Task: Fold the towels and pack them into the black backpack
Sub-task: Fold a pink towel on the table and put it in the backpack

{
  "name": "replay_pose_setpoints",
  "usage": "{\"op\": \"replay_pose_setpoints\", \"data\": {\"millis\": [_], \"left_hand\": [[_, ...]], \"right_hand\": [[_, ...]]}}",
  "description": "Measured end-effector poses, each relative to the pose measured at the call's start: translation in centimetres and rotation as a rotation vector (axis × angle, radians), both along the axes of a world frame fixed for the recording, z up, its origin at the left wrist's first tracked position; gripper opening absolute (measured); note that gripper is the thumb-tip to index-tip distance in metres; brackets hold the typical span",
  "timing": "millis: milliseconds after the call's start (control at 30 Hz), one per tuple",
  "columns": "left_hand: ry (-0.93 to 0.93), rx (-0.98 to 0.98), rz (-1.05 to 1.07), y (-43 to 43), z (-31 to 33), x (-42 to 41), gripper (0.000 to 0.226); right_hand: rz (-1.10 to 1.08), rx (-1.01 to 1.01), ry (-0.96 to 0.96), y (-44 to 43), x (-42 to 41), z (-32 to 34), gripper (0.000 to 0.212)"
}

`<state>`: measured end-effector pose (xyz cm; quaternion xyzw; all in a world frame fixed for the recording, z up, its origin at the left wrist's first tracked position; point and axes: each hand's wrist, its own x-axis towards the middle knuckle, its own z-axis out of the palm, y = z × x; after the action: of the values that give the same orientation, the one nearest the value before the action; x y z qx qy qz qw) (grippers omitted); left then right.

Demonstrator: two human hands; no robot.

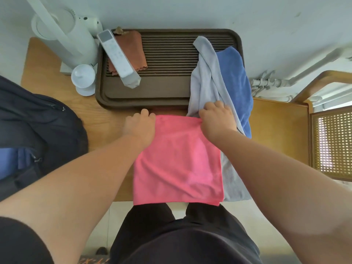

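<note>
Pink towel [177, 159]: flat on table [47, 82], near edge overhanging. Left hand [140, 126], right hand [217, 121]: fingers curled, pinching its 2 far corners. Keep corners level, draw onto near corners, smooth crease. Black backpack [38, 126]: at left, well apart.

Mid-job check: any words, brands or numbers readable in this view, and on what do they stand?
Nothing reads clearly.
White remote on the brown tray: button markings too small and blurred.
Orange lettering on the floor at the bottom edge: cut off, unreadable.
Black backpack and pink towel: no label visible.
</note>
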<state>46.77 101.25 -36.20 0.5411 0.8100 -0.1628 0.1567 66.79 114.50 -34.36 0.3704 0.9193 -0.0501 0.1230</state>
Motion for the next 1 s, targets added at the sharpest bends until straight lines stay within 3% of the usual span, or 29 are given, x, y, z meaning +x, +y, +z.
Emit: {"op": "replay_pose_setpoints", "data": {"millis": [67,167,233,367,533,633,800,1000], "left_hand": [[-0.016,-0.020,0.016,0.1,0.1,0.1,0.028],[-0.102,-0.047,0.049,0.4,0.8,0.1,0.050],[-0.157,-0.060,0.044,0.6,1.2,0.0,0.060],[-0.169,-0.046,0.005,0.6,1.7,0.1,0.037],[-0.027,0.060,-0.132,-0.6,2.9,-0.8,0.017],[-0.126,0.126,-0.081,-1.7,4.6,-1.7,0.002],[-0.433,0.180,0.105,-2.0,7.6,-3.8,0.015],[-0.374,0.452,0.185,-0.5,9.0,-5.2,0.021]], "right_hand": [[0.023,-0.019,0.024,-0.1,0.0,0.3,0.019],[0.060,-0.086,0.038,-0.5,0.5,1.1,0.005],[0.081,-0.132,0.057,-0.9,1.3,1.8,0.009],[0.122,-0.153,0.150,-1.7,2.8,3.3,0.025],[0.059,-0.123,0.147,-2.0,3.2,4.8,0.007],[-0.033,-0.151,0.117,-1.7,3.2,5.4,0.011],[-0.065,-0.179,0.035,-0.2,2.2,6.6,0.020],[-0.105,-0.048,0.074,2.2,0.5,7.5,0.026]]}}
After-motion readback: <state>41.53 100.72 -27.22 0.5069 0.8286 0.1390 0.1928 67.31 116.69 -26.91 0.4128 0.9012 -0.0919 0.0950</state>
